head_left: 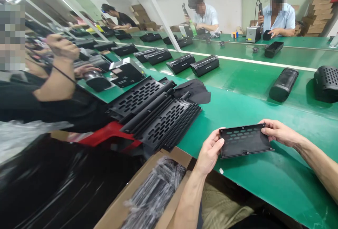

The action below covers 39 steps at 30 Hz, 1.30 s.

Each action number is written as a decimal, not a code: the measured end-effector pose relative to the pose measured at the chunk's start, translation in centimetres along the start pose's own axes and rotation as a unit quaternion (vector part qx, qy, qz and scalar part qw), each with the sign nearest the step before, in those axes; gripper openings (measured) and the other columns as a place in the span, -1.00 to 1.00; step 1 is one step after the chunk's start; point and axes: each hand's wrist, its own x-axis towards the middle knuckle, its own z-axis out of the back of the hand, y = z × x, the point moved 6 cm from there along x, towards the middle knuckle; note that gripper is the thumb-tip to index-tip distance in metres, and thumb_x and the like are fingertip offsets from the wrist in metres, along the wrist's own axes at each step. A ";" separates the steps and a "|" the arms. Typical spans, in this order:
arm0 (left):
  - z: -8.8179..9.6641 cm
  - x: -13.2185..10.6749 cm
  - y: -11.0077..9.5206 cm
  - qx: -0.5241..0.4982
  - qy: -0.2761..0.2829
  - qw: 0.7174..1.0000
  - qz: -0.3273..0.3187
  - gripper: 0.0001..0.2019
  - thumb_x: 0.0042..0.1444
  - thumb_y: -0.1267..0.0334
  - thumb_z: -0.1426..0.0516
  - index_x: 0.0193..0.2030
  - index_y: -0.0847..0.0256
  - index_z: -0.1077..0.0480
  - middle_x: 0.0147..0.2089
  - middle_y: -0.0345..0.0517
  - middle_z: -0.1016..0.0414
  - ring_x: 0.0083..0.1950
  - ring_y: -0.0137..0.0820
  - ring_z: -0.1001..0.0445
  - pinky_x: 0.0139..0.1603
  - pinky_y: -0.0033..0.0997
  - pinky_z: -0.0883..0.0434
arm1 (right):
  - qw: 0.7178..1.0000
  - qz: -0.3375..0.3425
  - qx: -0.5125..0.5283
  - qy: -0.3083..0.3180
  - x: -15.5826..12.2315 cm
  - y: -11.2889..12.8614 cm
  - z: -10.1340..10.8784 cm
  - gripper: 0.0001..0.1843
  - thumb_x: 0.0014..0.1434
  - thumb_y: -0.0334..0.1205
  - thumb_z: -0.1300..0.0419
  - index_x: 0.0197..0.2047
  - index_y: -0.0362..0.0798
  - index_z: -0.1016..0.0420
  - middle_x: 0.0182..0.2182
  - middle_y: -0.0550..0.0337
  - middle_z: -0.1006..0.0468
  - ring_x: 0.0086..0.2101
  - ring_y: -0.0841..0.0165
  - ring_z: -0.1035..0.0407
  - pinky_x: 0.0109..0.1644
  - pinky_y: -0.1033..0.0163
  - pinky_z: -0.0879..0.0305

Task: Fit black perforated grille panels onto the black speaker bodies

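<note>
Grip closed at both ends: left hand (208,151) and right hand (278,131) pinch one slotted black panel (245,145) between them, above the near edge of the green surface (237,105).

Each thumb presses the near face while the fingers go behind, probably because holding by the short ends leaves the slots and the small tabs along the long edges uncovered; the face tilts toward the wearer, which would suit looking at it. Whether its lower edge touches the surface, I cannot tell. Similar slotted panels (166,121) lie piled to the left, seemingly put there for easy reach, with a dark sheet (195,91) just beyond them. Below, an open carton (182,155) holds plastic-wrapped pieces (158,190), the wrap perhaps guarding against scratches.
</note>
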 end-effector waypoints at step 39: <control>0.9 1.1 2.6 -0.018 0.076 0.996 -0.034 -0.25 0.11 0.08 -0.42 0.41 0.14 -0.36 0.36 0.18 -0.46 0.41 0.02 -0.38 0.48 0.06 -0.27 | 0.999 -0.035 0.012 -0.002 0.2 -1.1 0.6 -0.59 0.03 -0.08 -0.47 -0.11 -0.06 -0.51 -0.39 0.28 -0.50 -0.48 0.47 -0.33 -0.43 0.34 -0.29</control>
